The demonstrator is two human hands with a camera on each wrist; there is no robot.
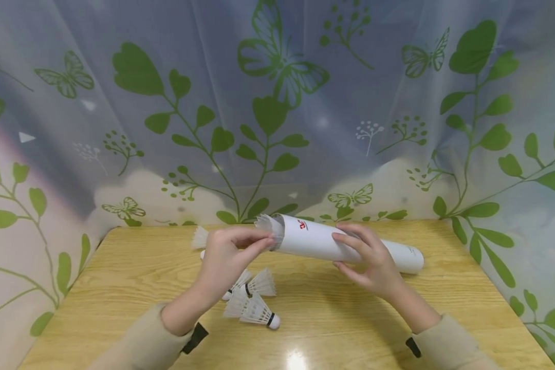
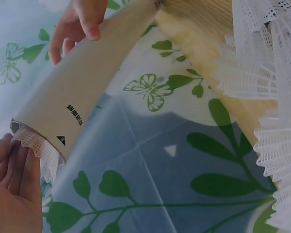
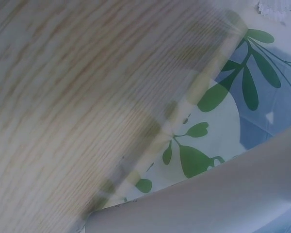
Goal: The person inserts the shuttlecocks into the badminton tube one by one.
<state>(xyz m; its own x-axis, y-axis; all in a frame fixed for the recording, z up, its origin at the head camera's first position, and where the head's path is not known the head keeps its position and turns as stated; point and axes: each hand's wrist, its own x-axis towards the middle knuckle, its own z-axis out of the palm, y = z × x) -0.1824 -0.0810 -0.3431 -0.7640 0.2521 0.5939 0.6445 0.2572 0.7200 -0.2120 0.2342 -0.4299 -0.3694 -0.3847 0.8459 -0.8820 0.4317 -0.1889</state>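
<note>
A white shuttlecock tube [image 1: 312, 239] is held slanting above the table, its mouth toward the left. My right hand [image 1: 367, 257] grips it around the middle, thumb below and fingers over the far side. At the mouth, my left hand [image 1: 224, 257] pinches the feathered skirt of a shuttlecock [image 2: 35, 141]. That skirt sticks partly out of the tube in the left wrist view; its cork is hidden inside. The right wrist view shows the tube's side [image 3: 199, 204], but not the right hand.
Several loose shuttlecocks lie on the wooden table [image 1: 143, 288], one front shuttlecock [image 1: 256, 311] with its cork toward the right. Another shuttlecock [image 1: 200, 238] lies farther back, partly behind the left hand. A leaf-and-butterfly patterned curtain [image 1: 268, 128] hangs along the table's back edge.
</note>
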